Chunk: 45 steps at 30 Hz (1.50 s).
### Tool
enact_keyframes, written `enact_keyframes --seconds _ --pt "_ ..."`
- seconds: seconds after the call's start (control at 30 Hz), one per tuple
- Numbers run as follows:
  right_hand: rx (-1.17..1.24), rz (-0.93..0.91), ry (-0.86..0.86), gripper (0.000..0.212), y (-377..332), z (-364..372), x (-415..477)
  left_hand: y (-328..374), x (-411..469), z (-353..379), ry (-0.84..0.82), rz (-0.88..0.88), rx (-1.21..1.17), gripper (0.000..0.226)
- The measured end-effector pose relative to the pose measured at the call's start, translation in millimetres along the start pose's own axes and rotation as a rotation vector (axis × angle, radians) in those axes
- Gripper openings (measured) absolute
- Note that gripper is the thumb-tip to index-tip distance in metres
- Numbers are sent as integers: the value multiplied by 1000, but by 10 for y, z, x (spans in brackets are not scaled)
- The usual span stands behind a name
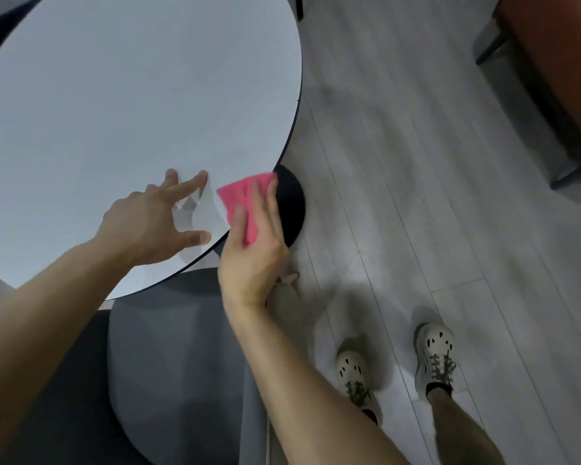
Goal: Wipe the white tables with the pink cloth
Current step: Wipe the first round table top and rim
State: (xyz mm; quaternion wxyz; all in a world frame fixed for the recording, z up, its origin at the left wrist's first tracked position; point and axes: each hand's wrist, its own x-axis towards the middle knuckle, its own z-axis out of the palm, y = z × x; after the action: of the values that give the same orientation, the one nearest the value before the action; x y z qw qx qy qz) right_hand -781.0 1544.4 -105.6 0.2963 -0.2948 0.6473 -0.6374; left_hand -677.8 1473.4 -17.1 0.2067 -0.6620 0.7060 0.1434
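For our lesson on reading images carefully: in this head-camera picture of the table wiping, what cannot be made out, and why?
Head view:
pink cloth: blurred, partly covered by the right hand; contact with the white table unclear.
white table: far and left sides cut by the frame edge.
black base: mostly hidden under the tabletop.
brown chair: cut by the right edge.

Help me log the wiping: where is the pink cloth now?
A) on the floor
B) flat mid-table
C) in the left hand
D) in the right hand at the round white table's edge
D: the right hand holds the pink cloth at the edge of the round white table.
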Motion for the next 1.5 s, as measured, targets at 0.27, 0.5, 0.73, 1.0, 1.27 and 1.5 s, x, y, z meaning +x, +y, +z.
enact_keyframes --seconds 0.27,0.5,0.73,1.0,1.27,1.5 --pt "-81 -35 -10 35 85 171 1286 35 -21 -7 16 18 4 99" --pt "-64 -85 -92 38 35 -36 564 123 -73 -94 3 -5 -31 101" --pt "-171 -106 -125 32 65 277 2036 153 -91 -113 5 -28 -53 101" --pt "-142 -2 -306 42 -82 -212 1170 309 451 -755 41 -184 -214 87" --pt "-199 -25 -422 36 -35 524 2930 807 1772 -1307 54 -130 -174 126" --pt "-207 -35 -466 41 -4 -30 2133 783 1940 -1354 -83 -118 -119 132"
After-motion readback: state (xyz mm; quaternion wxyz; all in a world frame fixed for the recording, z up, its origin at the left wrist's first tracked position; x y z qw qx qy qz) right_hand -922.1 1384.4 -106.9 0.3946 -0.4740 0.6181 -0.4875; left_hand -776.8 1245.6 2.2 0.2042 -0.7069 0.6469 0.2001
